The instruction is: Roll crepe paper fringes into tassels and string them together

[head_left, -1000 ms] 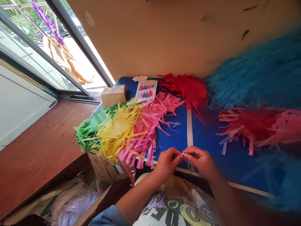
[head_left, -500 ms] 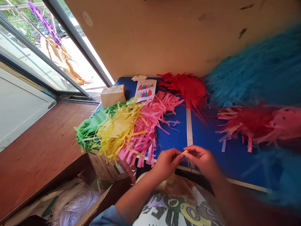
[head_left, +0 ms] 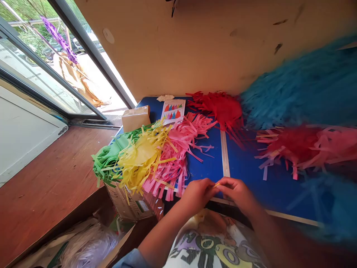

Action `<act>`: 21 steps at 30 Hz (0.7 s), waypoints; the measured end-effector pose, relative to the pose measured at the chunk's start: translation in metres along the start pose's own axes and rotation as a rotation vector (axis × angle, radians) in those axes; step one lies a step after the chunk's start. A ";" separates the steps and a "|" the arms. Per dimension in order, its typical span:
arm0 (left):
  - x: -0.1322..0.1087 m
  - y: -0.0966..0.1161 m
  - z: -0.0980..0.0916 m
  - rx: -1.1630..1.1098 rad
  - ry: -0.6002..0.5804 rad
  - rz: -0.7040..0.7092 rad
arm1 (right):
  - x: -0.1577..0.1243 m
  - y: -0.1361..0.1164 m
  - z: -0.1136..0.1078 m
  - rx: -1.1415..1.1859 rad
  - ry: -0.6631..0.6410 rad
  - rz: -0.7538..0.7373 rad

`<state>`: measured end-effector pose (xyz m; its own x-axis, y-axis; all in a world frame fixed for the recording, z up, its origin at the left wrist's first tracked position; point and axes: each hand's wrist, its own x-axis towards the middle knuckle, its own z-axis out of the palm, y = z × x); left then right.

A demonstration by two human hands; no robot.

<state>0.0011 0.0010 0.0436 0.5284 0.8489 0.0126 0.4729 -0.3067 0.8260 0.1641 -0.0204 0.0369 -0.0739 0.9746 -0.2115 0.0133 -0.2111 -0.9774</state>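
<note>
Left hand (head_left: 197, 194) and right hand (head_left: 239, 191) pinching small yellow strip (head_left: 216, 184) between them | step: apparently twisting it; next move seems to call for steady pinches | beyond left hand, on desk (head_left: 203, 171): pink fringe (head_left: 174, 156), then yellow fringe (head_left: 142, 149)

A white top (head_left: 199, 257) bears large, chunky printed lettering (head_left: 208, 243) in dark green, mauve and pale yellow, with tan and yellow patches (head_left: 209, 219) above it. A plain blue-grey sleeve (head_left: 133, 259) stops short of the left forearm (head_left: 170, 227); the left hand (head_left: 197, 193) and right hand (head_left: 237, 191) are bare.
</note>
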 end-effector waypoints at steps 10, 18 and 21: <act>-0.015 -0.003 0.006 0.012 -0.016 -0.020 | -0.013 -0.008 -0.008 -0.204 0.049 -0.148; -0.018 0.002 0.010 0.054 -0.010 0.010 | -0.018 -0.002 0.001 -0.267 -0.020 -0.117; -0.019 0.001 0.013 0.100 -0.012 -0.014 | -0.018 0.002 0.001 -0.301 -0.069 -0.105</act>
<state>0.0004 -0.0208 0.0369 0.5295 0.8483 -0.0057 0.5481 -0.3370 0.7655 0.1643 -0.0385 0.0382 -0.1575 0.9804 -0.1184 0.2959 -0.0675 -0.9528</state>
